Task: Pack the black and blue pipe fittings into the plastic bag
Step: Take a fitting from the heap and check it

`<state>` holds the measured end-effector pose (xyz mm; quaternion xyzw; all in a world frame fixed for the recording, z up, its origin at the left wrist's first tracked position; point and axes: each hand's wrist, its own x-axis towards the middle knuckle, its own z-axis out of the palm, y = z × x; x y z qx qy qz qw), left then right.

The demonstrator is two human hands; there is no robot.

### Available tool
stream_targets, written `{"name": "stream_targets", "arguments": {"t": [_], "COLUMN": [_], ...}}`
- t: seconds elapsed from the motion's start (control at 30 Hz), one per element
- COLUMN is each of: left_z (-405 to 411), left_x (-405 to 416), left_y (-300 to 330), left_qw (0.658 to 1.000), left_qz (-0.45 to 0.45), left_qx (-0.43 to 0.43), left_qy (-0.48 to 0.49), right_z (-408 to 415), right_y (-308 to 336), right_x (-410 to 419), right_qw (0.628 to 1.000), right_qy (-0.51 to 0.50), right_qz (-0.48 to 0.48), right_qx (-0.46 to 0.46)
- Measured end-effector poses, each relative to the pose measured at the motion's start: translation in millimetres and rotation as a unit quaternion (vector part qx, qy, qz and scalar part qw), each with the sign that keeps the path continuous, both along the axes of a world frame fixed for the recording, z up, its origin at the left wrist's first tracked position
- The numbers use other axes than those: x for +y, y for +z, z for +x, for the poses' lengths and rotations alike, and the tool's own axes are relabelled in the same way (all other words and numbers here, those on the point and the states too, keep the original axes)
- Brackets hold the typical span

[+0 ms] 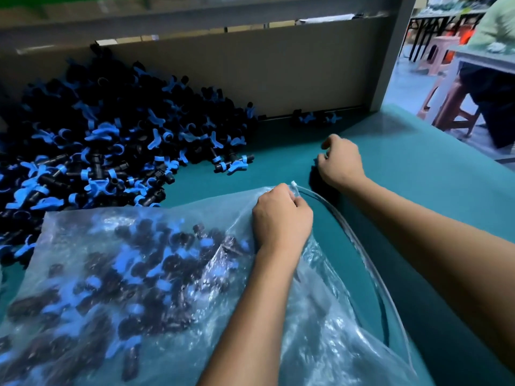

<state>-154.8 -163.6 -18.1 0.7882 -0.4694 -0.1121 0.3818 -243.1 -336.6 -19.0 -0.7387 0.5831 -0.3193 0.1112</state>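
A clear plastic bag (172,288), partly filled with black and blue pipe fittings, is laid on the teal table (418,168). Its upper rim is pinched by the curled fingers of the left hand (281,215). The right hand (340,162) is rested knuckles-up on the table, fingers curled; whether anything is held cannot be told. A loose pile of fittings (111,135) is heaped beyond the bag.

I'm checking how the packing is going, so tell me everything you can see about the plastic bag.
The plastic bag is clear, thin and crinkled, lying flat on the green table at the near side. It already holds many black and blue fittings, seen through the film. Its mouth, edged with a zip strip, gapes to the right. The left hand pinches the upper rim near the strip's white end.
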Motion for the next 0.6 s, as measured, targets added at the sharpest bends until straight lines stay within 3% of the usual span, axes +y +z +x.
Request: {"name": "stream_targets", "arguments": {"t": [0.17,0.3,0.43,0.6], "left_z": [5.2,6.0,4.5,3.9], "left_x": [-19.6,-23.0,-27.3,-29.2], "left_y": [-7.3,-14.6,-18.4,-20.5], "left_qw": [0.999,0.998,0.996,0.995], "left_qz": [-0.01,-0.046,-0.071,-0.077], "left_qx": [-0.046,-0.029,-0.023,-0.013], "left_qy": [-0.006,0.025,0.042,0.054], "right_z": [6.4,7.3,8.6,5.3], "right_y": [3.8,2.1,1.7,3.7], "right_x": [-67.2,-113.8,-148.0,-171.0], "right_qw": [0.99,0.984,0.969,0.956], "right_qy": [-0.004,-0.016,0.031,0.063], "right_qz": [0.006,0.039,0.014,0.091], "right_qx": [0.144,0.175,0.245,0.273]}}
